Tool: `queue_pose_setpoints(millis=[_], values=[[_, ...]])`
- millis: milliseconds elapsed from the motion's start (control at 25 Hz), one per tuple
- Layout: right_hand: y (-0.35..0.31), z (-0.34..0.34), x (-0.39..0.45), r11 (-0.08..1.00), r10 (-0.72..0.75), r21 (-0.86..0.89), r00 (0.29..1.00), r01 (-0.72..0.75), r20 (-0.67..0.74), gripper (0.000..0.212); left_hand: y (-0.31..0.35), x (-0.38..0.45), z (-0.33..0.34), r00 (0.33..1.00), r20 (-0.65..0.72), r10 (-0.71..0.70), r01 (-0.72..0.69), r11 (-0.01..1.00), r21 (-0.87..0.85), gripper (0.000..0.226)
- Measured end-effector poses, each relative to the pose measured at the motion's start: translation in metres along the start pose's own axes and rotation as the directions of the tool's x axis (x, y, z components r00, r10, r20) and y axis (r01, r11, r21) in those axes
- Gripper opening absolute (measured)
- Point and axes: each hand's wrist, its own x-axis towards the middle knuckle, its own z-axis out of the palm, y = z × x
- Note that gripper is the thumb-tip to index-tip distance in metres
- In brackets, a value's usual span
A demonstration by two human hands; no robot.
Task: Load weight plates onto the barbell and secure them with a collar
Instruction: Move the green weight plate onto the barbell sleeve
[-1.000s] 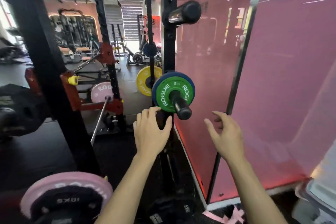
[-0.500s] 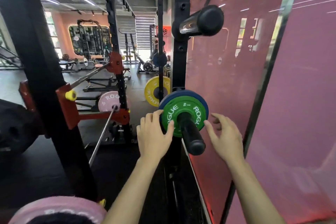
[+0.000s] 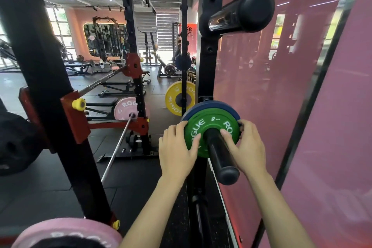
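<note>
The green plate is showing "ROGUE" and "1 KG", while the yellow plate and pink plate are showing "ROGUE" too.

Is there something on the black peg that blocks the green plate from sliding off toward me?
Nothing visible: the black storage peg is bare in front of the round green weight plate, which both hands already hold.

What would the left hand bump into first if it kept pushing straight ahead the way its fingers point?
The left hand already grips the edge of the green plate. Pushed straight on, that plate would probably press against the blue plate just behind it, though any gap between them is hard to judge.
</note>
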Motion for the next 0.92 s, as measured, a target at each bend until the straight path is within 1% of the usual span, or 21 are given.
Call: queue_pose_setpoints(millis=[200,480,600,680,800,920], values=[[0.003,0.001,0.002,0.999,-0.024,0.029,0.999,0.023,0.023,0.051,0.001,-0.004,-0.001,0.998,0.031,-0.054,0.058,0.989,-0.138,0.048],[0.01,-0.007,0.002,0.997,-0.041,0.068,0.996,0.036,0.075,0.044,0.004,-0.012,-0.009,0.999,0.015,-0.048,0.05,0.976,-0.214,0.044],[0.013,-0.013,0.0,0.995,-0.025,0.094,0.998,0.021,0.051,0.036,0.002,-0.018,-0.012,0.999,0.019,-0.047,0.05,0.974,-0.219,0.045],[0.015,-0.018,-0.001,0.994,-0.015,0.111,0.999,0.012,0.03,0.033,-0.001,-0.021,-0.013,0.997,0.06,-0.043,0.054,0.978,-0.202,0.051],[0.016,-0.019,-0.004,0.996,-0.044,0.084,0.996,0.037,0.078,0.043,-0.001,-0.023,-0.009,0.989,0.136,-0.056,0.084,0.975,-0.204,0.058],[0.017,-0.017,-0.009,0.997,-0.051,0.065,0.99,0.042,0.133,0.051,0.0,-0.02,-0.007,0.983,0.162,-0.083,0.115,0.973,-0.198,0.056]])
